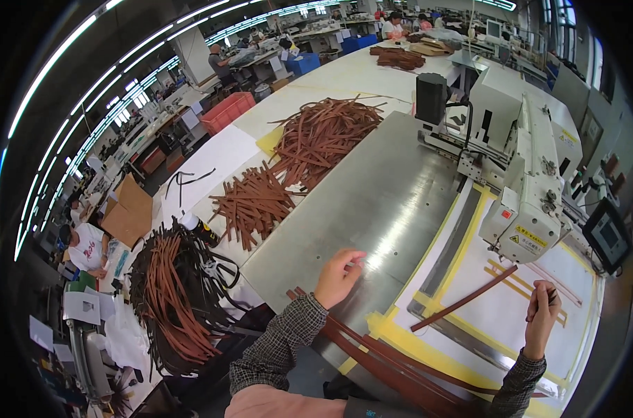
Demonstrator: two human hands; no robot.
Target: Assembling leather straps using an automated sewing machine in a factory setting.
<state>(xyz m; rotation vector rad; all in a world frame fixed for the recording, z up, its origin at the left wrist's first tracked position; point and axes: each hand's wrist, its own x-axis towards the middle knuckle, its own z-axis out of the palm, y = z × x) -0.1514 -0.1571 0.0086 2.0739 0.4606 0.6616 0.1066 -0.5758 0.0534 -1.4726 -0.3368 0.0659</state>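
Note:
My left hand (339, 276) rests on the grey metal plate (372, 202) of the sewing station, fingers curled together with nothing visible in them. Long brown leather straps (393, 369) run under my left forearm toward the lower right. My right hand (543, 313) is raised over the white, yellow-taped work surface (497, 313), fingers closed around a thin dark strip. A single brown strap (464, 298) lies diagonally on that surface between my hands, its upper end under the white sewing machine head (532, 188).
Piles of brown straps lie on the long table: short ones (252, 203) and a larger heap (323, 136). A bundle of long brown and black straps (170, 292) hangs at the left. A small screen (607, 235) stands at the right. Other people work at far tables.

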